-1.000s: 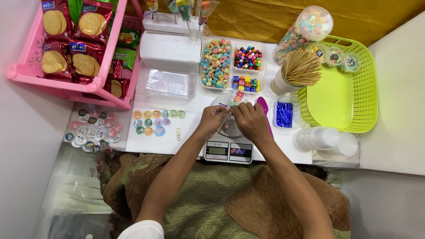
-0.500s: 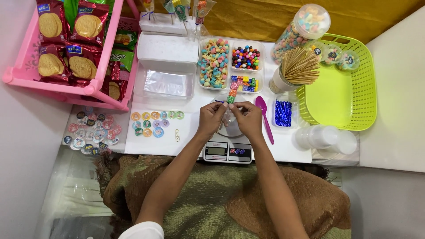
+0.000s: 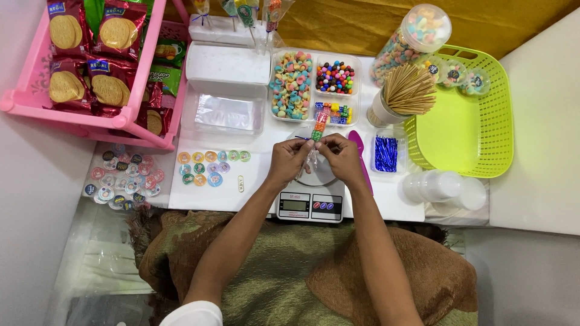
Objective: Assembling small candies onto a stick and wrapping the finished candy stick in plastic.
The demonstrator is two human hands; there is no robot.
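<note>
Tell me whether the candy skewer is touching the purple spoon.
Apart. The head view shows the candy skewer held between both hands, with the right hand between it and the purple spoon.

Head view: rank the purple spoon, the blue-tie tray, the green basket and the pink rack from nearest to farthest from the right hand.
From the right hand:
1. Purple spoon, touching or just beside it on its right.
2. Blue-tie tray, a little further right.
3. Green basket, at the right past the tray.
4. Pink rack, far left, beyond the left hand.
</note>
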